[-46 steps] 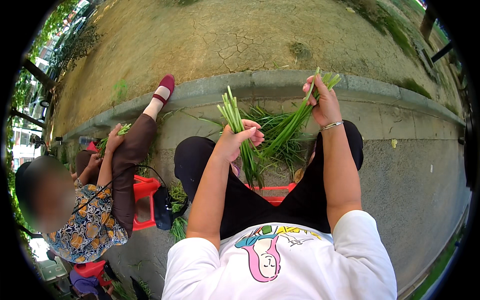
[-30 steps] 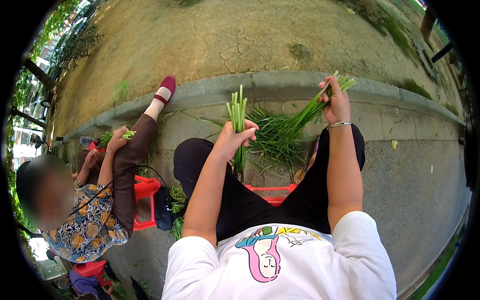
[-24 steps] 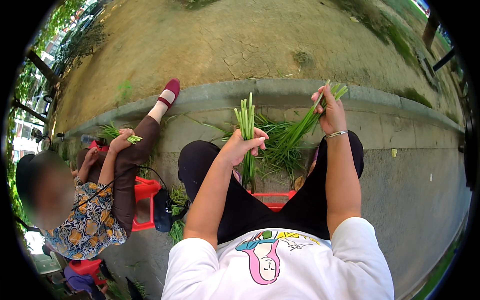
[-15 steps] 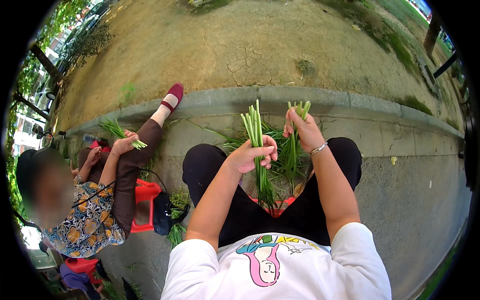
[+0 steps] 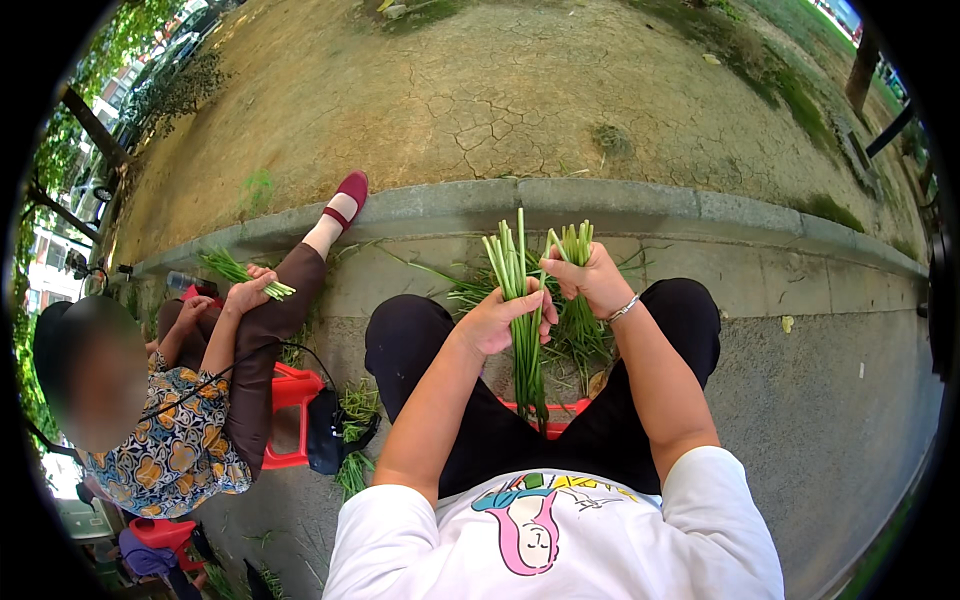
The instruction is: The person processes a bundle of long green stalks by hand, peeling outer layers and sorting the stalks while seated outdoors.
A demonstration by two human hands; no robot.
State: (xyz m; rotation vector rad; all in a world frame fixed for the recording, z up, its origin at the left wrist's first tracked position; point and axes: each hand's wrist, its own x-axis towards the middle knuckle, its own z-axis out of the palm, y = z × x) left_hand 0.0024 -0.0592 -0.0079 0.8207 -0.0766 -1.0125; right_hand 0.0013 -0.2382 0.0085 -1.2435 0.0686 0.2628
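Observation:
My left hand (image 5: pixel 497 322) is closed around a bunch of long green chive-like stalks (image 5: pixel 527 370). Their pale cut ends point away from me, and the darker leafy ends hang between my knees. Close on its right, my right hand (image 5: pixel 595 280) grips a second bunch of the same stalks (image 5: pixel 573 240), whose leaves trail down below the fingers. The right thumb and fingertips are at the edge of the left bunch, around a stalk end; whether that stalk belongs to the left or right bunch I cannot tell.
Loose green stalks (image 5: pixel 468 292) lie on the pavement beyond my knees. A concrete kerb (image 5: pixel 620 200) crosses ahead, with cracked bare soil behind it. At left a seated person holds a small green bunch (image 5: pixel 228 265), beside a red stool (image 5: pixel 290 385) and a dark bag (image 5: pixel 325 430).
My right hand has come left and slightly nearer me, closing the gap to the left bunch. The stalks in my left hand have fanned out a little. The person at left barely moved.

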